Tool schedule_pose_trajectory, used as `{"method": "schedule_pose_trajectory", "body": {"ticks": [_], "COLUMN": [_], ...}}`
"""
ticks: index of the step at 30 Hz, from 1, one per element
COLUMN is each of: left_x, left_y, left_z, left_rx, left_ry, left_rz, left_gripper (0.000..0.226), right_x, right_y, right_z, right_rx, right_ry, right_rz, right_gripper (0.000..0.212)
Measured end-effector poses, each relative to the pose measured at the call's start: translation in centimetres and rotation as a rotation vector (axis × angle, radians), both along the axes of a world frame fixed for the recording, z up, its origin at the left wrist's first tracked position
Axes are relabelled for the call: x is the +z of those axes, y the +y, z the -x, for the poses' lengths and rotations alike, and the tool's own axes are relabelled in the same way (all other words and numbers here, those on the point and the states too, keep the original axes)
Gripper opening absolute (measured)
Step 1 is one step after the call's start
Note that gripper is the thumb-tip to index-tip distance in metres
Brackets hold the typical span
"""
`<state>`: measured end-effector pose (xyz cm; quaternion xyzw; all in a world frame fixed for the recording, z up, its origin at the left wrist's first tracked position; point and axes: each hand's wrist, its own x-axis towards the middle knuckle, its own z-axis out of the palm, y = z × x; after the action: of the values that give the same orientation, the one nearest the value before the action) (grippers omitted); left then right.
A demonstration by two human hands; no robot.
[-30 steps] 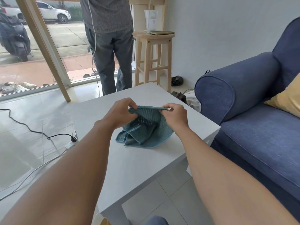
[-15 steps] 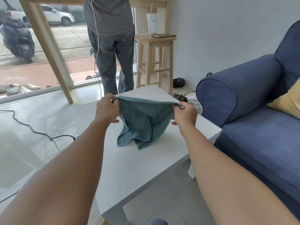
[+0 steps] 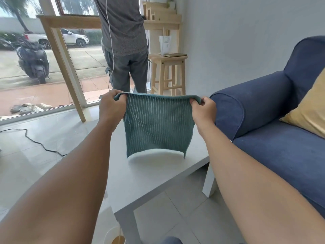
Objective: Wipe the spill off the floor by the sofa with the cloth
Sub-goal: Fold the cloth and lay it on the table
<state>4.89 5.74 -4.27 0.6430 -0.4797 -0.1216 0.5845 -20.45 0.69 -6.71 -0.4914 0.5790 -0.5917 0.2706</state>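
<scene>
You've got a white bench (image 3: 149, 182) in front of you, a yellow cushion (image 3: 309, 111) off to the right, and a wooden stool (image 3: 168, 74) by the wall with a book (image 3: 175, 54) and a paper bag (image 3: 165, 44) on top. Someone in grey trousers (image 3: 128, 69) stands at the glass door; outside there's a scooter (image 3: 33, 62) and a white car (image 3: 73, 37). A black cable (image 3: 35, 141) snakes over the tiles.

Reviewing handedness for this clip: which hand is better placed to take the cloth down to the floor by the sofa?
Probably the right hand: it grips the cloth corner nearest the sofa.
</scene>
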Motion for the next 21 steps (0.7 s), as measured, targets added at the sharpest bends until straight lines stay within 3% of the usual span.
{"method": "schedule_pose_trajectory", "body": {"ticks": [5, 12, 15, 18, 21], "left_x": [1.0, -4.4, -7.7, -10.1, -10.6], "left_y": [0.6, -3.2, -5.5, -7.4, -8.4], "left_z": [-0.9, -3.2, -4.3, -4.9, -5.0], "left_rx": [0.01, -0.06, -0.06, -0.075, -0.099], "left_ry": [-0.037, -0.052, -0.157, -0.043, 0.083], "left_rz": [-0.07, -0.312, -0.388, -0.385, -0.349], "left_gripper": [0.016, 0.007, 0.009, 0.013, 0.014], "right_x": [1.2, -5.2, -8.2, -9.8, -10.0], "right_y": [0.5, -3.4, -5.8, -7.6, -8.3], "right_z": [-0.1, -1.0, -1.7, -3.1, -4.1], "right_rx": [0.023, 0.055, 0.062, 0.051, 0.052], "right_ry": [0.068, 0.144, 0.144, 0.085, 0.063], "right_rz": [0.011, -0.195, -0.26, -0.351, -0.374], "right_gripper": [0.021, 0.001, 0.022, 0.041, 0.045]}}
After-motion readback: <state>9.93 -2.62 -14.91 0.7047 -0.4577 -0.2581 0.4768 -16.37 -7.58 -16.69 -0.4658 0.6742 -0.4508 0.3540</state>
